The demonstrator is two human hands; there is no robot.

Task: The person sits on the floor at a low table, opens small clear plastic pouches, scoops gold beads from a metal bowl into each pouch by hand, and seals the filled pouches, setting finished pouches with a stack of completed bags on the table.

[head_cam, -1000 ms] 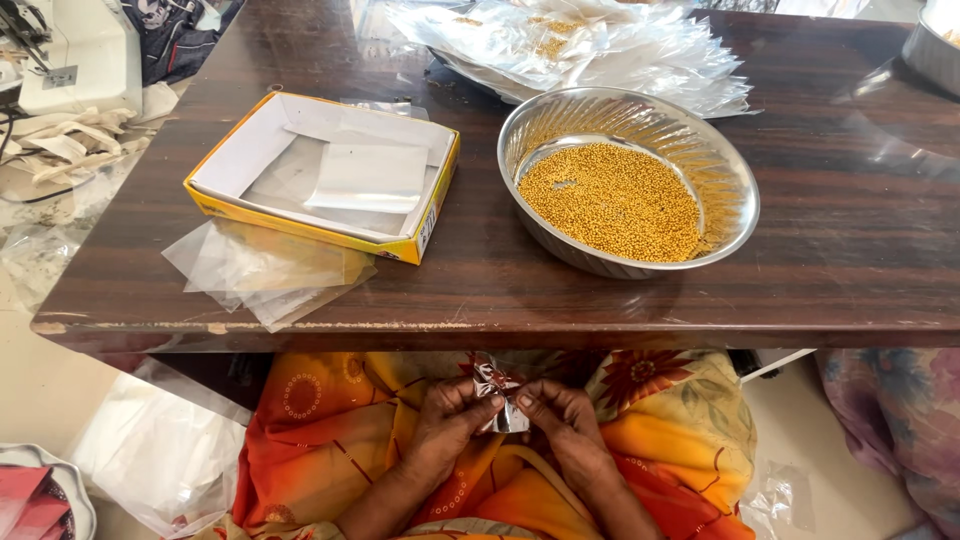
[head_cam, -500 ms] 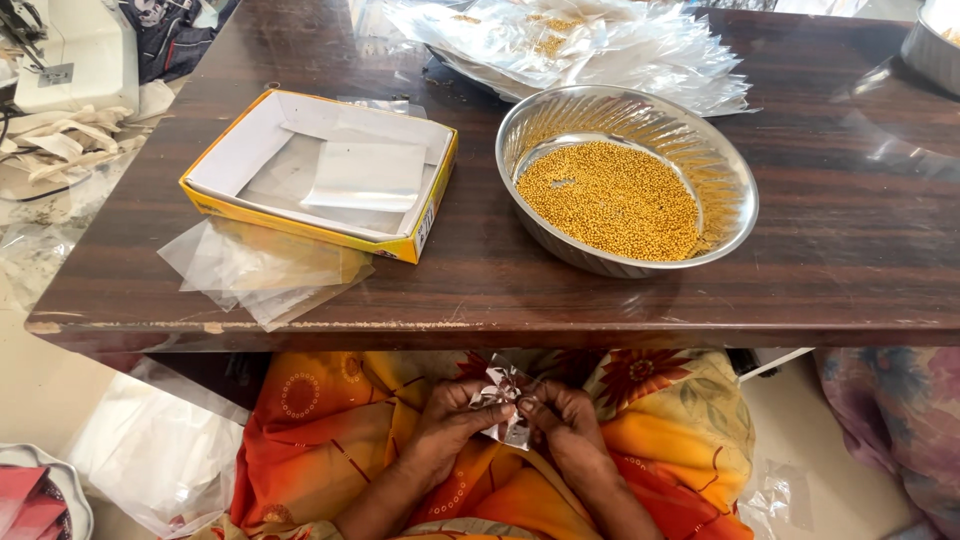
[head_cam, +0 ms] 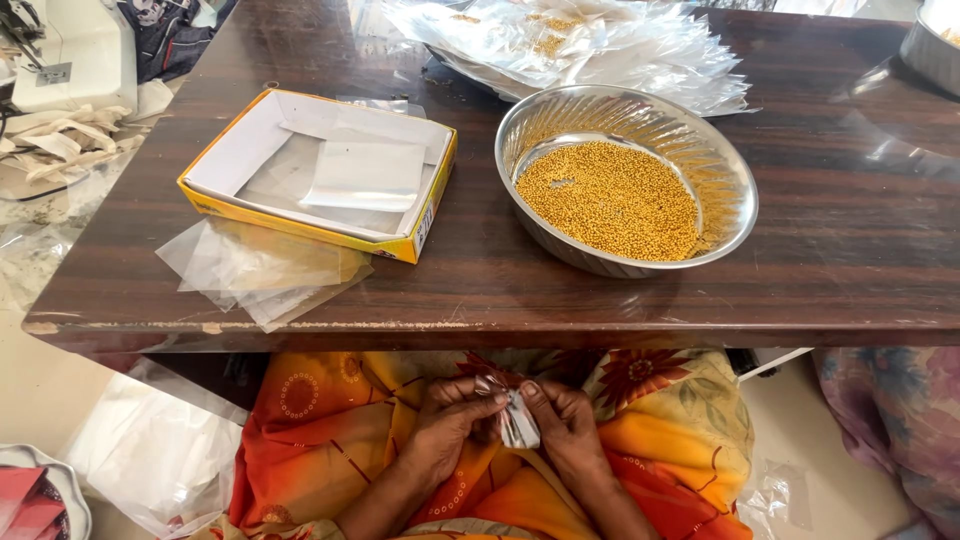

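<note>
In my lap, below the table's front edge, my left hand (head_cam: 448,428) and my right hand (head_cam: 567,432) both pinch a small clear plastic pouch (head_cam: 517,426). The pouch is crumpled between my fingertips, over orange patterned cloth (head_cam: 340,430). On the dark wooden table (head_cam: 820,270) above stands a steel bowl (head_cam: 730,190) holding small yellow grains (head_cam: 610,200). Left of the bowl lies a shallow yellow cardboard box (head_cam: 300,228) with flat clear pouches inside.
Loose clear pouches (head_cam: 255,272) lie by the table's front left edge. A heap of plastic bags (head_cam: 580,45) sits behind the bowl. Another steel vessel (head_cam: 935,45) shows at the far right corner. A white sewing machine (head_cam: 75,55) stands left. Plastic sheets (head_cam: 150,450) lie on the floor.
My hands have kept working the small pouch in my lap, with the fingertips closing in over its top. The bowl and box have not moved.
</note>
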